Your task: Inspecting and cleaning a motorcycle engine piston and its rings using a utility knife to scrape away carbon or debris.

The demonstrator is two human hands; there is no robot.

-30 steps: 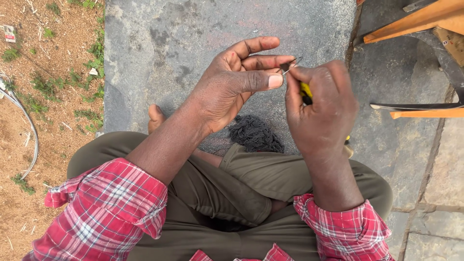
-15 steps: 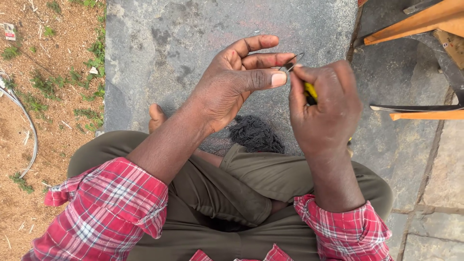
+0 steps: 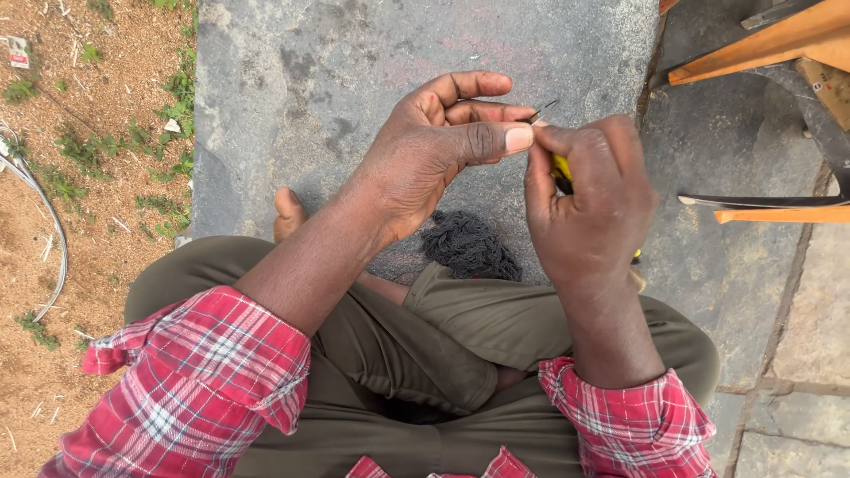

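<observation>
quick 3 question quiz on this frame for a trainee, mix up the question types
1. True or false: the right hand is closed around a yellow-handled tool.
2. Multiple choice: the dark tangled bundle lies on A) the bare soil, B) the stone slab in front of the crossed legs, C) the orange wooden frame.
3. Fill in: the left hand pinches a thin dark ____ between thumb and fingers, right at the tool's tip.

Key
1. True; only a bit of yellow shows between the fingers.
2. B; it sits on the grey stone slab, beside the olive trousers.
3. Wire; its exact kind is too small to tell.
</observation>
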